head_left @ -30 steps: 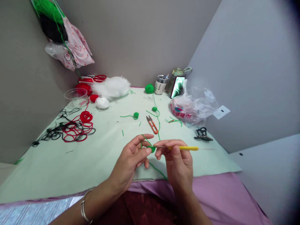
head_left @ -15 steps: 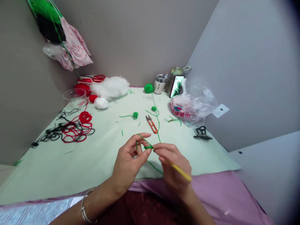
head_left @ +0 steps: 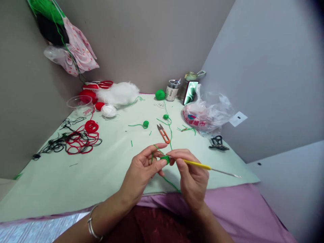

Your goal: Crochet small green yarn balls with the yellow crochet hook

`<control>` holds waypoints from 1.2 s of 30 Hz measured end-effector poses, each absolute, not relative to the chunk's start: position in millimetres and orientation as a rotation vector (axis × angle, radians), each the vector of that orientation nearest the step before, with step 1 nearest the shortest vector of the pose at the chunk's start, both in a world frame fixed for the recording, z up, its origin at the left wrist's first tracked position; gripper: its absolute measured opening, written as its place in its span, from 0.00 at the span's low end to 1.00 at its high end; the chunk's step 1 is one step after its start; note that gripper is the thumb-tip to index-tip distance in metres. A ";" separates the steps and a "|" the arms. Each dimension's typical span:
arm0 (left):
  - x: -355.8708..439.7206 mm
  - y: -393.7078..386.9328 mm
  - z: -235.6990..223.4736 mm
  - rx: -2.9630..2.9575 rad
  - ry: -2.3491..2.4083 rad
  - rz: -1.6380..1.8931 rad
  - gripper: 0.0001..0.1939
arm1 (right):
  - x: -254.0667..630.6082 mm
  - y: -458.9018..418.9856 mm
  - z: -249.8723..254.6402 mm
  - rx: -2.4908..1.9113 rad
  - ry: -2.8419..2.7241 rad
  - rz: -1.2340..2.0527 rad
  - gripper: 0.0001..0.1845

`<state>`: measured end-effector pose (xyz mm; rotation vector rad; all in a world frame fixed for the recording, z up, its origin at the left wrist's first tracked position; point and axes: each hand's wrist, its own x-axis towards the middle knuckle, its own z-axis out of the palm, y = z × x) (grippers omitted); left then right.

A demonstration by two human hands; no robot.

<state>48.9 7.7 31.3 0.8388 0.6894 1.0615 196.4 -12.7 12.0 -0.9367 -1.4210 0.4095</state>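
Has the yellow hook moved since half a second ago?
Yes: the yellow hook has swung upward in the view, nearer the black clip.

Hook grip [head_left: 197, 164] smooth plastic; hook shaft [head_left: 224, 172] shiny metal; crocheted piece [head_left: 165, 159] rough yarn.

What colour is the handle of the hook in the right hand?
The handle is yellow, seen best in the head view.

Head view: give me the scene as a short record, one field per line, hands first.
Left hand: pinches a small green crocheted piece, green yarn strand over the index finger
Right hand: holds a yellow-handled metal crochet hook, its tip at the piece
Just beyond: orange-handled metal thread snips
Left side: tangled red and black yarn
Right side: translucent white plastic bag, black clip
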 end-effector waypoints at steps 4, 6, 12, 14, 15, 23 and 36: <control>50.5 11.1 28.4 0.720 0.684 1.018 0.22 | 198.6 -15.7 4.3 -0.970 -1.610 0.060 0.18; 48.6 13.7 29.2 0.605 0.645 0.943 0.21 | 201.8 -14.7 4.4 -0.977 -1.550 0.122 0.16; 46.1 15.6 32.2 0.611 0.628 0.975 0.19 | 202.6 -7.0 10.5 -0.881 -1.236 0.636 0.10; 47.4 13.9 32.5 0.671 0.649 0.989 0.20 | 200.2 -6.6 9.9 -0.896 -1.268 0.658 0.09; 47.8 13.0 32.4 0.695 0.665 0.996 0.19 | 199.5 -6.9 9.2 -0.910 -1.270 0.659 0.09; 44.0 11.1 31.1 0.797 0.702 1.006 0.18 | 203.7 -7.8 11.0 -0.856 -1.141 0.846 0.13; 38.9 15.1 31.8 0.610 0.565 0.852 0.23 | 203.3 -4.1 11.8 -0.737 -1.013 0.976 0.10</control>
